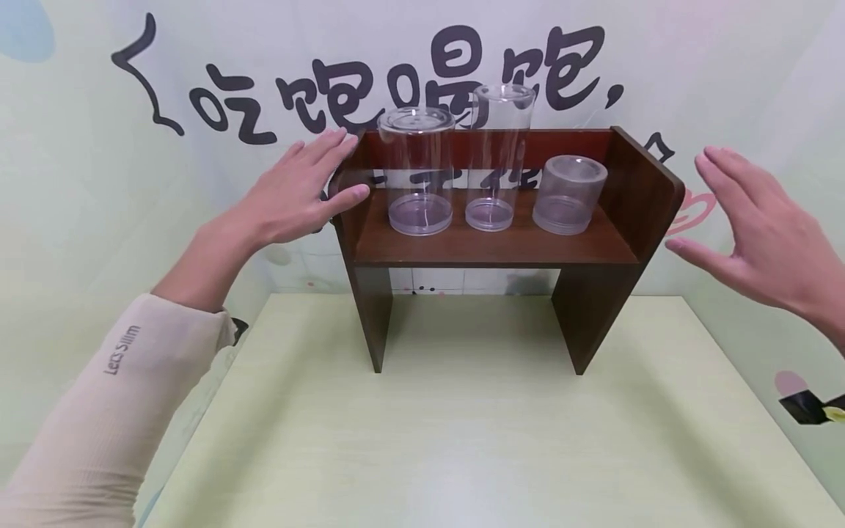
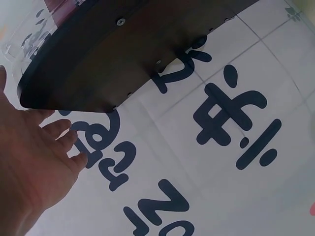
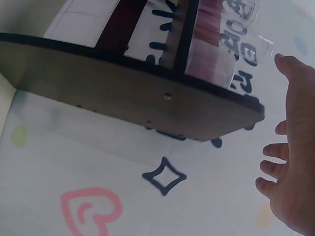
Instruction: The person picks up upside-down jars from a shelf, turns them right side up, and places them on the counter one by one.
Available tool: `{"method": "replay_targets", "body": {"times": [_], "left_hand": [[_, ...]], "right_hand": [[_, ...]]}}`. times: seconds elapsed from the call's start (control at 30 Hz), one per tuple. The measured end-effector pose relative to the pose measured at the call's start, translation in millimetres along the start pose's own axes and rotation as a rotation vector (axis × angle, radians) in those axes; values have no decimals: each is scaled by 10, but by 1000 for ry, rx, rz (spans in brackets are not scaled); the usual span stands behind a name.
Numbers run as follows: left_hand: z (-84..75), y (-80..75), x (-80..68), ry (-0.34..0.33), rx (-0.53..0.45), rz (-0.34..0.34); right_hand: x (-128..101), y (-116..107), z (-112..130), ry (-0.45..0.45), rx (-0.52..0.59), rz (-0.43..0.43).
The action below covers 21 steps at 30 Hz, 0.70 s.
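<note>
A dark brown wooden shelf [image 1: 495, 251] stands on the table, and three clear cylindrical containers are lined up on its board. On the left is a wide tall container [image 1: 419, 165], in the middle a narrower, taller container [image 1: 498, 165], and on the right a short container [image 1: 570, 194]. My left hand [image 1: 297, 189], fingers extended, is right at the shelf's upper left corner; the left wrist view shows it below the side panel's edge [image 2: 98, 59]. Apart from the shelf's right side panel [image 3: 147, 101], my right hand [image 1: 769, 231] is raised with fingers extended and holds nothing.
The pale table [image 1: 449, 440] extends in front of and beneath the shelf. Close behind is a white wall covering [image 1: 317, 37] printed with large black characters, and similar printed panels flank the table on both sides.
</note>
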State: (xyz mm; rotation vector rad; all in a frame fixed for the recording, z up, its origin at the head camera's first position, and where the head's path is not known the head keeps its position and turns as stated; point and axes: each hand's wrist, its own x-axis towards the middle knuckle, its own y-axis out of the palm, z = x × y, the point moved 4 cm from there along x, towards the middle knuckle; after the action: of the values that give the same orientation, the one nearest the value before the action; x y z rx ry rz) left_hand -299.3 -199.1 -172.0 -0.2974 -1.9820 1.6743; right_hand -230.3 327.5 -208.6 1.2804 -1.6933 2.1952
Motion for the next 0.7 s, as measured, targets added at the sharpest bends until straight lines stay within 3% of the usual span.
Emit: {"method": "replay_targets", "body": {"times": [0.2,0.43,0.7], "left_hand": [[-32,27,35,6,-4,19],[-22,43,36,18,-46,12],[-6,86,50,18,-63,5]], "right_hand": [[205,8,204,-54,-15,-3],[465,27,467,-59,-14,17],[722,202,677,-50,27,60]]}}
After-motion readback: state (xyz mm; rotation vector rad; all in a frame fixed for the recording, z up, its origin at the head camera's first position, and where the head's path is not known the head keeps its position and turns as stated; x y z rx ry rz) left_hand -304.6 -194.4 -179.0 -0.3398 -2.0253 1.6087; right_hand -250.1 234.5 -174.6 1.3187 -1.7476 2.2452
